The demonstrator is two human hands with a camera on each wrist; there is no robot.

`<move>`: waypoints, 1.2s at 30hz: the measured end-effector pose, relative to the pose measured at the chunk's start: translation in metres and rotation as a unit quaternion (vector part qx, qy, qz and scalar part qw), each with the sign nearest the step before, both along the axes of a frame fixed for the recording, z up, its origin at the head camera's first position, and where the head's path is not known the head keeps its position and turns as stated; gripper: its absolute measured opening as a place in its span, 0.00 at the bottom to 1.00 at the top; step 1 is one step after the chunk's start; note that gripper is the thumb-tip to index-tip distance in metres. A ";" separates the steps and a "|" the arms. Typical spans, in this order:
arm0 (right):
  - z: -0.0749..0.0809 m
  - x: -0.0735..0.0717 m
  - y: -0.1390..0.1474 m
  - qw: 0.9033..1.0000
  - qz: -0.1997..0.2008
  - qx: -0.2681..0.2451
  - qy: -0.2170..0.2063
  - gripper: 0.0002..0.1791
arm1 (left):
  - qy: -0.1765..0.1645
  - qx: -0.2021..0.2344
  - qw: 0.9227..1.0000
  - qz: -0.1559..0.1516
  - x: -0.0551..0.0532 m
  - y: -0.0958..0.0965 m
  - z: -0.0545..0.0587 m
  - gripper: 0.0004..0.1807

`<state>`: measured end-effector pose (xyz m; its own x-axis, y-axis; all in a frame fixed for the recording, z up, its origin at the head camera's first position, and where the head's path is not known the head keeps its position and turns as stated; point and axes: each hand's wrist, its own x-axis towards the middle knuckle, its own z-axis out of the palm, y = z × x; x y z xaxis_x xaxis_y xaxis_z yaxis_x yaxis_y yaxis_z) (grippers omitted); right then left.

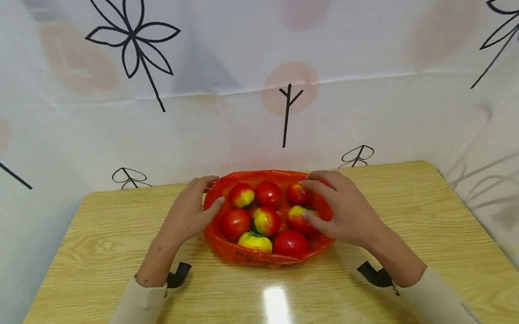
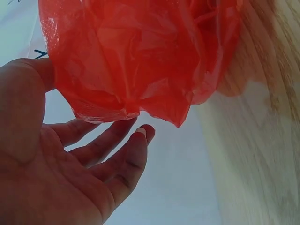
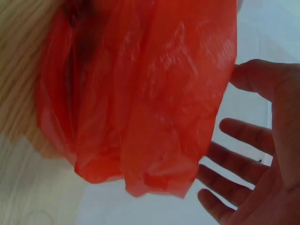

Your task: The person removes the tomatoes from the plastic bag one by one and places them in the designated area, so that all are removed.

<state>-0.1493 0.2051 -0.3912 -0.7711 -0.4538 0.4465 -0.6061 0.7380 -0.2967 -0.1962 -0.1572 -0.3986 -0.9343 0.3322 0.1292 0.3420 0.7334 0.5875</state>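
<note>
A red plastic bag, its mouth spread wide, sits near the table's far edge. Inside lie several glossy round fruits, among them a red one, a red-and-yellow one and a mostly yellow one. At the bag's left rim is my left hand, thumb over the opening and fingers outside, loosely bent. My right hand is at the right rim, its fingers spread and reaching over the fruits in the head view. Both wrist views show the bag's crinkled side close to relaxed fingers, each thumb tip partly hidden behind the plastic.
The bag rests on a light wood-grain table. Behind it hangs a pale cloth printed with dark line flowers and twigs. Black straps show at both wrists, by the cream sleeves.
</note>
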 end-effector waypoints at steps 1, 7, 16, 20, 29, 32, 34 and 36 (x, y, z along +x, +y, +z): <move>-0.001 0.000 -0.002 1.000 0.006 0.005 0.000 0.32 | 0.000 0.000 1.000 0.000 0.000 0.000 0.000 0.33; -0.006 0.004 -0.010 0.998 0.021 0.046 -0.027 0.32 | 0.002 0.006 1.000 0.002 -0.001 0.000 -0.002 0.29; -0.011 0.009 -0.015 0.996 0.011 0.051 -0.078 0.28 | 0.012 0.031 0.999 0.002 0.000 -0.002 -0.006 0.27; -0.013 0.008 -0.017 0.994 0.007 0.060 -0.091 0.24 | 0.012 0.040 0.999 0.013 0.001 -0.005 -0.009 0.25; -0.013 0.008 -0.022 0.988 -0.002 0.095 -0.121 0.24 | 0.016 0.060 0.998 0.023 0.002 -0.006 -0.010 0.23; -0.012 0.008 -0.022 0.985 -0.005 0.109 -0.132 0.27 | 0.013 0.061 0.998 0.021 0.002 -0.005 -0.012 0.22; -0.012 0.008 -0.023 0.983 -0.006 0.118 -0.138 0.29 | 0.012 0.061 0.998 0.021 0.002 -0.004 -0.012 0.22; -0.012 0.008 -0.023 0.982 -0.007 0.123 -0.142 0.31 | 0.012 0.062 0.998 0.022 0.002 -0.004 -0.012 0.22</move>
